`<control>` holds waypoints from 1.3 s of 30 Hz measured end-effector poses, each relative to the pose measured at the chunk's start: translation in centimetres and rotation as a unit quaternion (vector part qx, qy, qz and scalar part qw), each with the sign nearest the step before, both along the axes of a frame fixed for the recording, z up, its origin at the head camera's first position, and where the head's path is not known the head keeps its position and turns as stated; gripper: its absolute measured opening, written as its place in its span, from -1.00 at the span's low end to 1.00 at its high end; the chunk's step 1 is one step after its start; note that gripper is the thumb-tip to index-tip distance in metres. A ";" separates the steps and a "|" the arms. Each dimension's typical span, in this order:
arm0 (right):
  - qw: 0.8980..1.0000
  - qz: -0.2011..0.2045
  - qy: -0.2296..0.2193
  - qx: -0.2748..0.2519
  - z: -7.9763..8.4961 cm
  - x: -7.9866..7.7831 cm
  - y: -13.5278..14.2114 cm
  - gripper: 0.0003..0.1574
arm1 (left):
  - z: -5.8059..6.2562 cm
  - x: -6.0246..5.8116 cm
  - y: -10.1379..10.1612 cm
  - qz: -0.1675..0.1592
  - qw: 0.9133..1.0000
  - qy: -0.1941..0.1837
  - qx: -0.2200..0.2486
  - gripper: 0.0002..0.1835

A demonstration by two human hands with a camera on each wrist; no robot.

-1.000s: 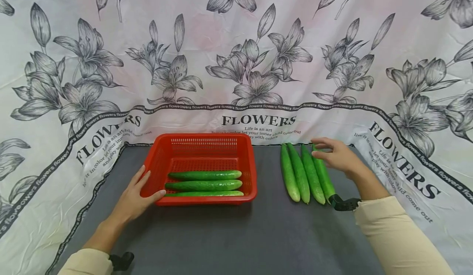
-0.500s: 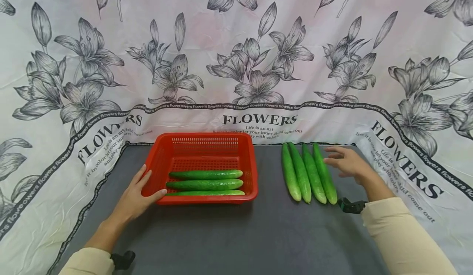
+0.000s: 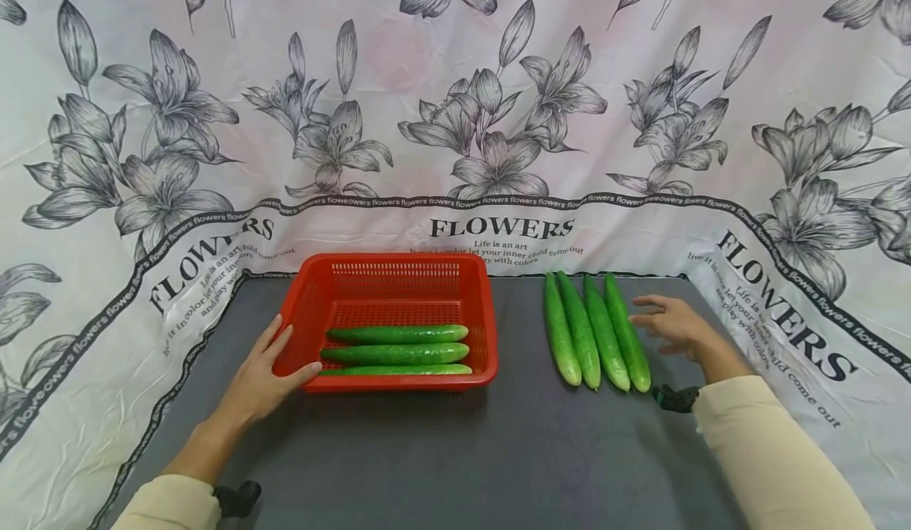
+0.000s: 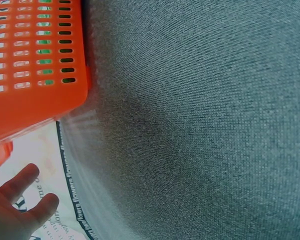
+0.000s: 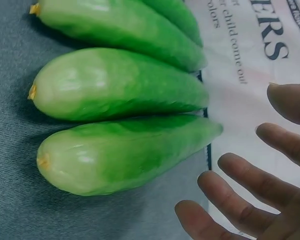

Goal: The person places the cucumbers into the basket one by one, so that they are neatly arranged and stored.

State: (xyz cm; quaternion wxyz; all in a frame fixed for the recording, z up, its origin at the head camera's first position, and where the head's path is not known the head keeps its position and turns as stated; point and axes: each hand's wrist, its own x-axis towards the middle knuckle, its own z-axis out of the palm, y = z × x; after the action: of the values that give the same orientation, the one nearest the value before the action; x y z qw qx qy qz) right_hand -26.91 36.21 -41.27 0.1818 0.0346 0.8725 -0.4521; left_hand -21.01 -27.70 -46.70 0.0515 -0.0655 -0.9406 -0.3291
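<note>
My left hand [image 3: 258, 378] rests at the left end of a red plastic basket [image 3: 406, 384], thumb by the near corner and fingers spread along the side. In the left wrist view its fingers [image 4: 42, 210] are extended beside the slotted basket wall. Three cucumbers lie crosswise inside, the middle cucumber [image 3: 395, 353] between the other two. To the right, several more cucumbers lie side by side on the table, pointing away from me. Just right of the outermost cucumber [image 3: 628, 336], my right hand [image 3: 676, 326] hovers with spread fingers and holds nothing.
A dark grey cloth [image 3: 455, 459] covers the table. Behind and along both sides hangs a white curtain [image 3: 384, 150] printed with flowers and lettering; its lower edge meets the table just behind the basket and the loose cucumbers.
My right hand has moved right, from over the outermost cucumber to beside it, and slightly down in view. The left hand, the basket and the cucumbers have stayed in place.
</note>
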 end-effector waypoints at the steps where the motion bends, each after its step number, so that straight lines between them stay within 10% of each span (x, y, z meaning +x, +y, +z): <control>1: 1.000 -0.003 -0.002 0.000 -0.2 -0.1 0.1 -0.09 | 0.0 0.0 0.0 0.000 1.000 0.001 0.000 0.01; 39: 0.995 -0.075 -0.062 0.018 -4.8 -1.9 -0.1 0.02 | 0.0 0.0 0.1 0.003 1.000 0.008 -0.006 -0.01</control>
State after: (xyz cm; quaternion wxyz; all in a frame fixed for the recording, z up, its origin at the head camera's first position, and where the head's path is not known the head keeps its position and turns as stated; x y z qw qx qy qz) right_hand -28.79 36.13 -46.05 0.1999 0.1313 0.8626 -0.4459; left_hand -20.98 -27.57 -46.65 0.0594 -0.0659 -0.9422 -0.3230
